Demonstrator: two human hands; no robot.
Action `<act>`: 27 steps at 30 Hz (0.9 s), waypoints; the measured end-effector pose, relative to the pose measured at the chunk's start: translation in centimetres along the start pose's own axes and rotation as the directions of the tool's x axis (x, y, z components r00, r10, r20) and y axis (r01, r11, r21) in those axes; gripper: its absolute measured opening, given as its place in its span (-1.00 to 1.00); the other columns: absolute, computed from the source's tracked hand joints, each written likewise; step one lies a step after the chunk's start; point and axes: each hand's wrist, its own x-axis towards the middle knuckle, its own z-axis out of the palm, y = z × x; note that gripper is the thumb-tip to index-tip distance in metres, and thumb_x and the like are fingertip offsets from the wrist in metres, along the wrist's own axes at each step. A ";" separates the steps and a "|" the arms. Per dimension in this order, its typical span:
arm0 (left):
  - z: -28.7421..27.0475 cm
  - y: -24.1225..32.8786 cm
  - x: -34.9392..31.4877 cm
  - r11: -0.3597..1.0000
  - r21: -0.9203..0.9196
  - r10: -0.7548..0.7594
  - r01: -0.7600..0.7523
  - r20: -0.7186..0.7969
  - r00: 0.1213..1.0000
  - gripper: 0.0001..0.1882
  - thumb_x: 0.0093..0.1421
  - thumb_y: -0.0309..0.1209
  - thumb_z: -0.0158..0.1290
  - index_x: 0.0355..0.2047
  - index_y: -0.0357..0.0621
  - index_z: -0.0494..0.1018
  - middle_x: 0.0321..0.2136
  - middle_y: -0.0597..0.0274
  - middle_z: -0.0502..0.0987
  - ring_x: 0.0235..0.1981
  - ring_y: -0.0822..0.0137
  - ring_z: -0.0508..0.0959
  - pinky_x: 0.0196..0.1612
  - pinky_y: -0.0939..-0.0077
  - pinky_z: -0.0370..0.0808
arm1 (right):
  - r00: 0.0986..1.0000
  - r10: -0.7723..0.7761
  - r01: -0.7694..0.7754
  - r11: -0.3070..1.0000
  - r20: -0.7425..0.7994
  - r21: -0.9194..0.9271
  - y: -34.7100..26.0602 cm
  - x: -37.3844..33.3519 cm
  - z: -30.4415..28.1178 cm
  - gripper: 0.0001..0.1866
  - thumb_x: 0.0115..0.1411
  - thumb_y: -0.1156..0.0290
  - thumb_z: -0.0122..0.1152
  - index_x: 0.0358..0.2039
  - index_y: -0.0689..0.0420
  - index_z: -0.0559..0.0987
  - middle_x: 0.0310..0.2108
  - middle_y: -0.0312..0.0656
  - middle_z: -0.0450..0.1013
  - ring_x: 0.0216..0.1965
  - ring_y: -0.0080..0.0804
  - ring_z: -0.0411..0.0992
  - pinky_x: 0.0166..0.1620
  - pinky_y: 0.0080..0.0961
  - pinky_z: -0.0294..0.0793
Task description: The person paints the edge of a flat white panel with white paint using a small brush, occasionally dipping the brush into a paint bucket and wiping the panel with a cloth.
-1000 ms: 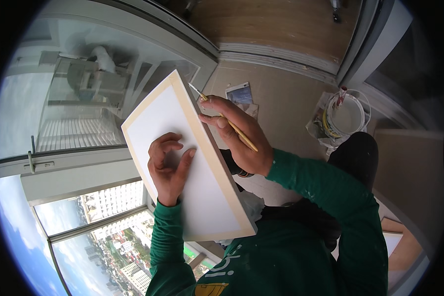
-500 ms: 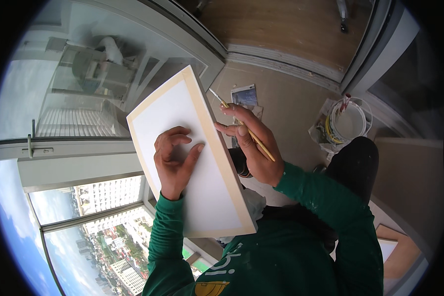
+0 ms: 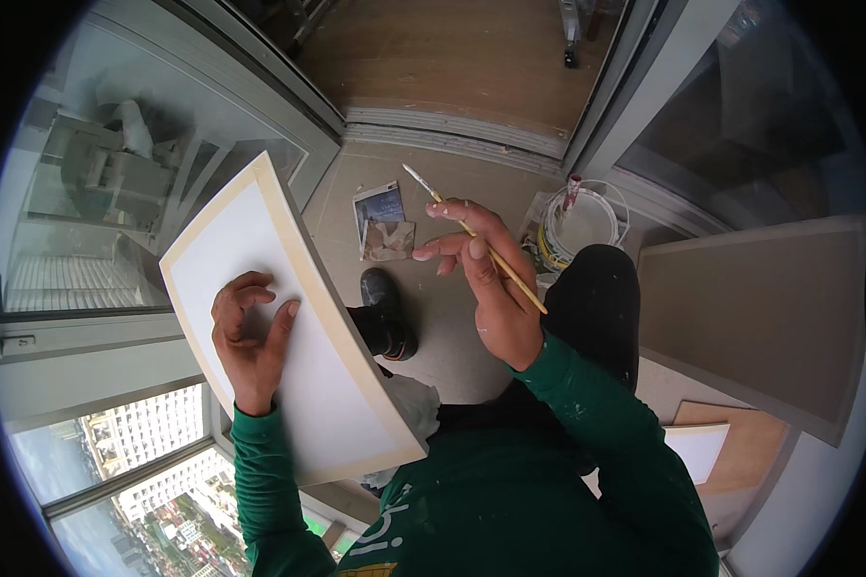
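Observation:
A white rectangular board (image 3: 335, 413) with a tan tape-like border leans at a slant in front of me, its lower end close to my body. Over its white face rests my left hand (image 3: 252, 332), fingers curled, thumb apart, gripping nothing. My right hand (image 3: 500, 298) holds a thin paintbrush (image 3: 517, 279) with a yellowish wooden handle, between thumb and fingers. The brush's whitish tip (image 3: 414, 175) points up and left, apart from the board. Whitish smears mark the right-hand fingers. A crumpled whitish plastic or cloth (image 3: 414, 404) shows beside the board's lower right edge.
A white bucket (image 3: 587, 223), with a red-stained brush handle (image 3: 572, 190) at its rim, stands by the right door frame. Printed paper (image 3: 379, 207) lies on the tiled floor near my shoe (image 3: 383, 293). Glass panels flank me; a grey panel (image 3: 751, 308) leans right.
My right hand and the paintbrush have moved away from the board's right edge, widening the gap. The view has shifted to the right; my left hand stays on the board.

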 end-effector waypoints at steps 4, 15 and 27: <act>-0.2 -0.5 -0.6 1.000 -0.028 -0.009 0.009 -0.005 1.000 -0.71 0.09 -0.58 0.39 -0.26 -0.16 0.50 0.01 0.14 0.62 0.10 0.19 0.54 0.27 0.24 0.35 | 0.959 -0.001 0.023 0.997 -0.282 0.074 -2.9 -0.2 -10.0 -0.60 0.61 0.21 -0.06 0.20 0.27 0.49 0.04 -0.07 0.53 -0.12 -0.43 0.57 -0.17 -0.50 0.44; -0.6 -1.8 -2.4 0.994 -0.051 -0.094 0.092 -0.039 0.995 -0.76 0.18 -0.60 0.29 -0.25 -0.15 0.43 0.04 0.10 0.58 0.10 0.20 0.51 0.35 0.24 0.28 | 0.865 0.166 -0.499 0.387 -0.473 -0.775 10.3 -4.4 -31.0 -0.81 0.18 0.37 0.32 -0.27 0.17 0.75 -0.36 -0.07 0.70 -0.36 -0.26 0.68 -0.21 -0.33 0.66; -1.1 -2.6 -4.1 0.986 0.016 -0.161 0.163 -0.085 0.983 -0.76 0.14 -0.62 0.26 -0.26 -0.15 0.42 0.02 0.08 0.58 0.11 0.15 0.52 0.36 0.19 0.27 | 0.740 0.586 -0.366 -0.059 -0.329 -0.929 24.4 1.3 -36.3 -0.74 0.20 0.41 0.20 -0.37 0.37 0.72 -0.45 0.13 0.67 -0.50 -0.07 0.69 -0.28 -0.22 0.73</act>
